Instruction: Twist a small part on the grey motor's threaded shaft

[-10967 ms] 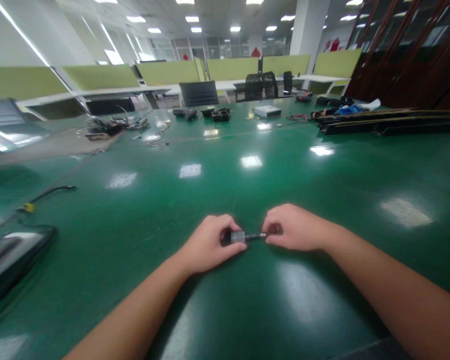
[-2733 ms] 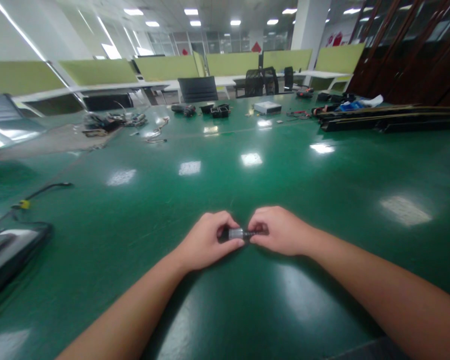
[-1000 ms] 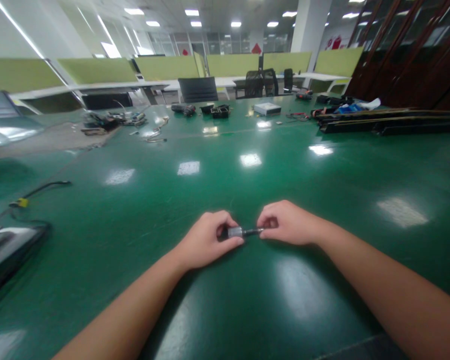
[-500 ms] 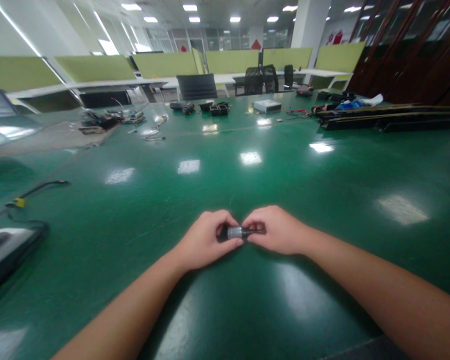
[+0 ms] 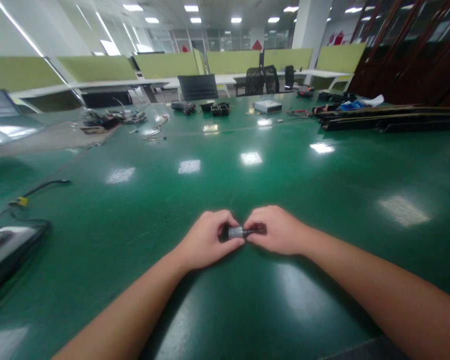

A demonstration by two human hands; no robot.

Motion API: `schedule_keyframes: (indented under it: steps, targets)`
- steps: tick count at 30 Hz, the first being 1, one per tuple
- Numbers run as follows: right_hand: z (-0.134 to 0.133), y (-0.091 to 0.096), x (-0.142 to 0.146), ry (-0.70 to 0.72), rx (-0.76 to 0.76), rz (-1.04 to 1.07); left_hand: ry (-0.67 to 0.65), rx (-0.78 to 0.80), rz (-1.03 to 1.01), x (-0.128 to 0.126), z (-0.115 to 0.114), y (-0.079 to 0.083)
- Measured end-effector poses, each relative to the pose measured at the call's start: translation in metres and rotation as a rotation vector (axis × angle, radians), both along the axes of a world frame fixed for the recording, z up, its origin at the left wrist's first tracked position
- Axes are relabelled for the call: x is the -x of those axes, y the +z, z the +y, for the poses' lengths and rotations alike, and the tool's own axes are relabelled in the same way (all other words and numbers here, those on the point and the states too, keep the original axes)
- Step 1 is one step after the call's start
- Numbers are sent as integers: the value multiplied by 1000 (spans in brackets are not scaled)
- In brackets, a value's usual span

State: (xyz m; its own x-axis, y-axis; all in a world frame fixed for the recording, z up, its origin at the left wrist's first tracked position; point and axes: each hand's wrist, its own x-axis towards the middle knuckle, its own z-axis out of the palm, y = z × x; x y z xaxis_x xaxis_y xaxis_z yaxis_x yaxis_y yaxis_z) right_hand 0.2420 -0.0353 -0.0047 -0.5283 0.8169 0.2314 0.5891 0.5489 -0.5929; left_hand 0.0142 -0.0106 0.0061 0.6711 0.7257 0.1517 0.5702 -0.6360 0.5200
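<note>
A small grey cylinder (image 5: 235,232) with a dark left end and a thin dark stem lies sideways between my hands, just above or on the green tabletop; its exact kind is too small to tell. My left hand (image 5: 210,239) curls its thumb and fingers around the cylinder's body. From the other side, my right hand (image 5: 275,230) pinches the dark stem at the cylinder's right end. The fingertips of both hands nearly meet, and they partly hide the piece.
A dark-edged device (image 5: 15,245) with a cable and yellow tag sits at left. Across the green table (image 5: 225,190) are cable scraps (image 5: 112,119), black parts (image 5: 220,109), a white box (image 5: 267,106) and long dark strips (image 5: 390,117) at right.
</note>
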Motion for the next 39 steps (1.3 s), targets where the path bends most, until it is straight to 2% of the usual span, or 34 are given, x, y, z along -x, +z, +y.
schedule_keyframes:
  steps: [11,25,39]
  targets:
    - [1,0,-2,35,-15,-24,3,-11,-10,1,0,-3]
    - [1,-2,0,33,-31,-20,-71,-58,-10,1,2,-3]
    - [1,4,-2,56,-47,-52,-70,-56,15,2,2,-2]
